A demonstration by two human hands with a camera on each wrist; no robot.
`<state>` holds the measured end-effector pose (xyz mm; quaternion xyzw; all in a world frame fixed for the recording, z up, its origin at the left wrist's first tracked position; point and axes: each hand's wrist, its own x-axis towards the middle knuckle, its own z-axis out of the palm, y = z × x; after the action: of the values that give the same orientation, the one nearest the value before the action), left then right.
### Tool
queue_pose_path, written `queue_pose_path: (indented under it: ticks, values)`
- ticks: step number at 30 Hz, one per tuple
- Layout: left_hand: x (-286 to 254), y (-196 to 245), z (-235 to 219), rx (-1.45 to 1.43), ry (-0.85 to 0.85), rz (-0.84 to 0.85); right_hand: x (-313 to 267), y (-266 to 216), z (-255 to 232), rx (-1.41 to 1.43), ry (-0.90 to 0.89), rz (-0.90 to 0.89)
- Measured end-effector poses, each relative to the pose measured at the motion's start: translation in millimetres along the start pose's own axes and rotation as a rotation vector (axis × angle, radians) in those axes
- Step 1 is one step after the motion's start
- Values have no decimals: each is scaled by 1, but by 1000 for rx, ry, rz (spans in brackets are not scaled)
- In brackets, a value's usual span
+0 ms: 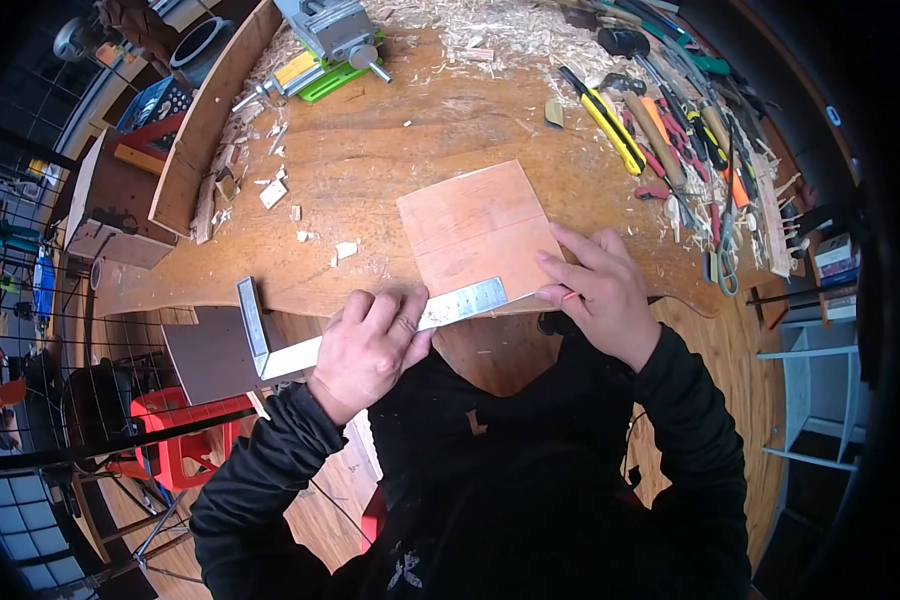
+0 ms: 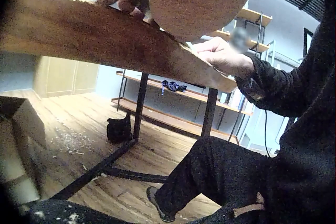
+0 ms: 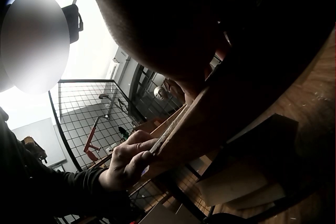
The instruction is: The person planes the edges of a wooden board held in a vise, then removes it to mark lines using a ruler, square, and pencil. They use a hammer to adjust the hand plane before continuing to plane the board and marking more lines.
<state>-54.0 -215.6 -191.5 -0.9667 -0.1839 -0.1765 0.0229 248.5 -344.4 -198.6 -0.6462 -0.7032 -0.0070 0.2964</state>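
Note:
A thin reddish wooden board point(image 1: 475, 215) with a line drawn across it lies at the table's front edge. The left hand point(image 1: 370, 345) grips the blade of a metal try square point(image 1: 475, 300), whose end lies over the board's near edge; the square's stock stands off to the left. On the board's right side rests the right hand point(image 1: 600, 290), fingers spread on it, with a small red-tipped tool point(image 1: 570, 296) between thumb and fingers. In the left wrist view the right hand point(image 2: 223, 56) shows at the table edge; in the right wrist view the left hand point(image 3: 128, 161) does.
A grey vise with a green base point(image 1: 335, 45) stands at the back left. Knives, chisels and scissors point(image 1: 727, 265) lie along the right. Wood shavings point(image 1: 470, 50) cover the back, and small chips point(image 1: 346, 249) lie left of the board. A wooden box point(image 1: 120, 215) stands at the left edge.

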Motion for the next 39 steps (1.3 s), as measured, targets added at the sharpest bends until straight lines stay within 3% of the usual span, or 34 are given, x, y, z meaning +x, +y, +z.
queue_pose_path:
  ticks: [39]
  values:
    - [0,-3,2,7,20,26,0,0,0,6,10,-2]
